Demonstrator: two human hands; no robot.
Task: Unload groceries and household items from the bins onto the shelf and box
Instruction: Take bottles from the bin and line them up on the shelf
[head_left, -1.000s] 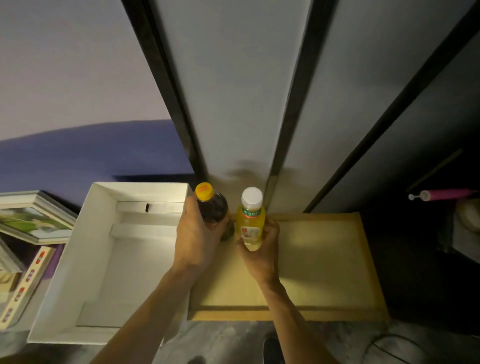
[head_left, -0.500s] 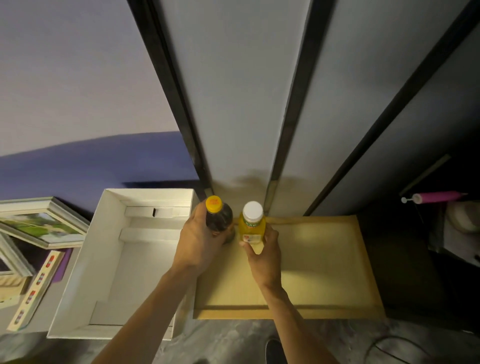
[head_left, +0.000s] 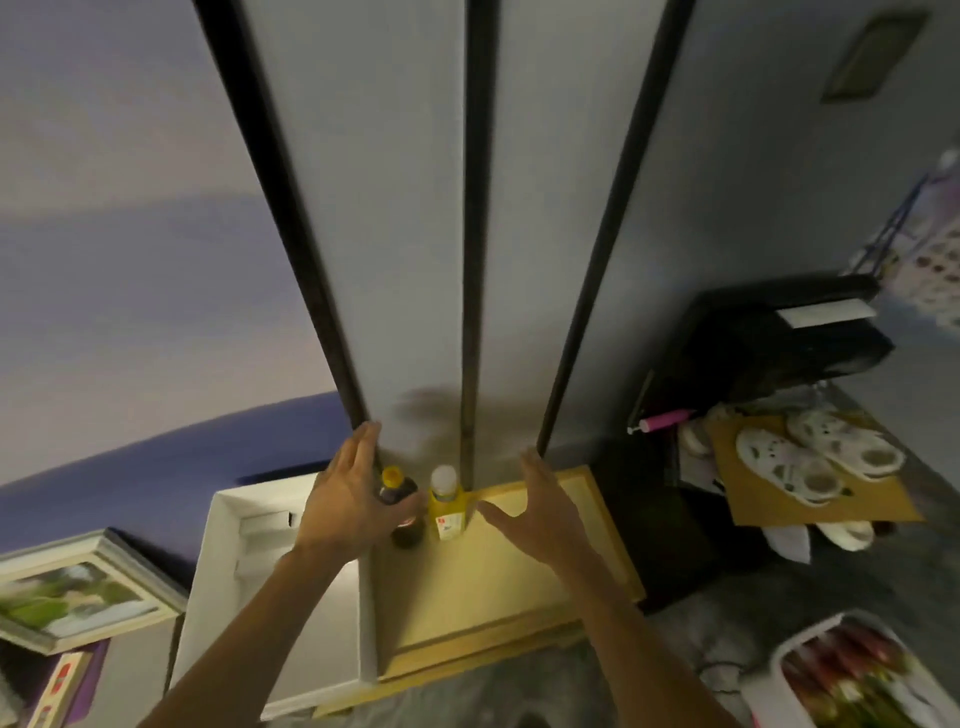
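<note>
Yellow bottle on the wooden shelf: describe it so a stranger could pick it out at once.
Find the wooden shelf lying at the foot of the grey wall panels, just right of the white box. Two bottles stand upright at its back left corner. The yellow bottle is the right-hand one, white-capped; the dark bottle beside it has a yellow cap.

Shelf (head_left: 498, 587) lies bare right of yellow bottle (head_left: 447, 506).

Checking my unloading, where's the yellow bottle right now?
In the head view, the yellow bottle stands back left on the wooden shelf, right of the dark bottle.
</note>
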